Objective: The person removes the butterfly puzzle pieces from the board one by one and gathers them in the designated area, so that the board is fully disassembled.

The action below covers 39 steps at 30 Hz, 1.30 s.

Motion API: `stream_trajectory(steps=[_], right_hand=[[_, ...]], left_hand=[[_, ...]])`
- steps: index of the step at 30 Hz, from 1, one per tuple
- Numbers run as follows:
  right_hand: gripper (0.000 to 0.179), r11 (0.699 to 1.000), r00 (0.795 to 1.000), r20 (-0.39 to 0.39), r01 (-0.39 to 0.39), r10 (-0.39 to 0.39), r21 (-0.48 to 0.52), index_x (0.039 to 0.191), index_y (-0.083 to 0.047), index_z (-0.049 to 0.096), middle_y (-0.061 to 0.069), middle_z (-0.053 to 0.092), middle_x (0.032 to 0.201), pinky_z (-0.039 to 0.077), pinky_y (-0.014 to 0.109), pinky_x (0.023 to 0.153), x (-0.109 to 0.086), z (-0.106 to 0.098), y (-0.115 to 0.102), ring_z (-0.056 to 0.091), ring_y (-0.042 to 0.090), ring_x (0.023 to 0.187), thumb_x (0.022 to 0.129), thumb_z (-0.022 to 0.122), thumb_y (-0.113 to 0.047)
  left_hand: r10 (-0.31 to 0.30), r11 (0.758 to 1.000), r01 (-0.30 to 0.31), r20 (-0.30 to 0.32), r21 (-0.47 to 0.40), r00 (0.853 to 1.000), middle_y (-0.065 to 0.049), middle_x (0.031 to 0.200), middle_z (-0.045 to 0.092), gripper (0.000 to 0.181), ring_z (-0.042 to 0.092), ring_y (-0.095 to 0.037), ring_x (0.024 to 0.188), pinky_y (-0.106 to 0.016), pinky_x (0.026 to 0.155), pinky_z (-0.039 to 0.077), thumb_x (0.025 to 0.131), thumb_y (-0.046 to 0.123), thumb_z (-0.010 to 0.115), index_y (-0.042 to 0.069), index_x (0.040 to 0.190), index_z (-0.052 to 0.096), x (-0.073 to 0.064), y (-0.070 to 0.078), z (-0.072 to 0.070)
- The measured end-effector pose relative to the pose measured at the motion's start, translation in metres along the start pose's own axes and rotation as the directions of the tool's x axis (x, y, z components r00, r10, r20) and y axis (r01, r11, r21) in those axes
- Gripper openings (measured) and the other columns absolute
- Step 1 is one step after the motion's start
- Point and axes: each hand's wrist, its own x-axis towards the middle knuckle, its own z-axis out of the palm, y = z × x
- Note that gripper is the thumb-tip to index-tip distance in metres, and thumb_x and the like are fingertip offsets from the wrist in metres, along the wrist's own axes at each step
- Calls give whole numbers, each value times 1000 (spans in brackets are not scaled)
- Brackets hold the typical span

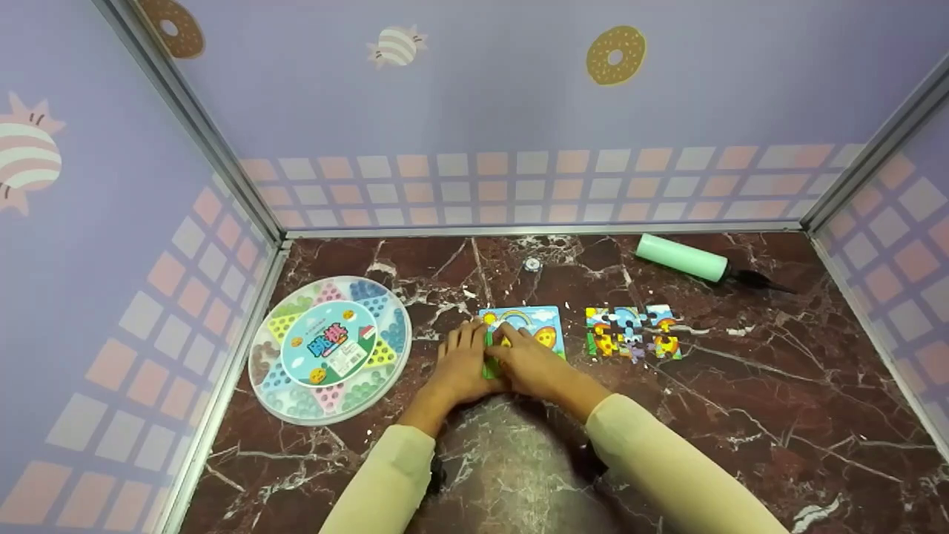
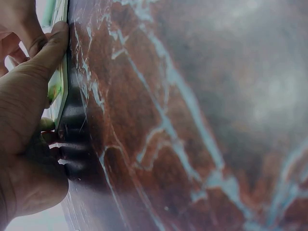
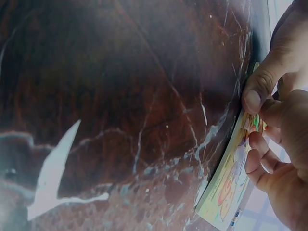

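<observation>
A thin picture puzzle board [image 1: 550, 314], printed with a sun, rainbow and yellow animals, lies flat near the table's middle. Its lower left part is hidden under both hands. The left hand [image 1: 463, 365] holds the board's left side, the thumb along the near edge in the left wrist view. Over the board's left half, the right hand [image 1: 532, 363] has curled fingers [image 3: 260, 147]. It appears to pinch a small green-and-orange puzzle piece [image 3: 256, 122], mostly covered. To the right, several loose puzzle pieces [image 1: 632, 334] lie in loose rows.
At the left rests a round, clear-lidded Chinese checkers box [image 1: 330, 345] of coloured marbles. A mint-green hand pump [image 1: 680, 258] with a black nozzle lies at the back right. Near the back wall [image 1: 504, 111] sits a small round whitish object [image 1: 532, 264].
</observation>
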Motion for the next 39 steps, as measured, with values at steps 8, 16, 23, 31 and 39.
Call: stream_trajectory(steps=[8,16,23,31,39], right_hand=[[31,995,996,20,85,-86,54,124,-5,80,21,64,131,58,54,102,0,-3,6,66,36,112,96,82,-17],[27,991,992,77,90,-97,98,127,-4,78,24,63,137,56,57,103,-2,-11,12,63,42,117,101,69,-5],[29,991,988,115,95,-106,97,120,-5,77,23,61,140,57,56,104,-3,-17,13,61,42,118,92,73,-1],[25,988,993,70,80,-90,128,127,-6,77,20,63,138,58,56,106,-10,-16,16,62,40,125,102,71,-5],[34,995,999,23,31,-34,98,139,-10,73,15,63,142,58,55,107,-19,-21,22,59,35,127,106,74,-18]], left_hand=[[-2,1000,2,4,-12,1000,-21,175,37,118,32,-48,161,-72,127,34,82,61,90,2,168,36,0,-1,0],[9,1000,-9,-10,-21,1000,-22,175,36,118,33,-49,161,-71,128,32,81,63,89,2,168,38,-1,0,0],[-1,1000,1,-2,-5,1000,-21,176,35,122,33,-47,161,-68,130,32,81,68,88,2,170,35,0,0,0],[-6,1000,6,1,-7,1000,-24,175,35,121,34,-49,159,-70,129,32,81,68,87,2,169,36,3,-2,2],[-2,999,2,-10,-41,1000,-22,176,34,128,32,-48,161,-70,130,29,77,72,88,4,171,33,9,-11,13]])
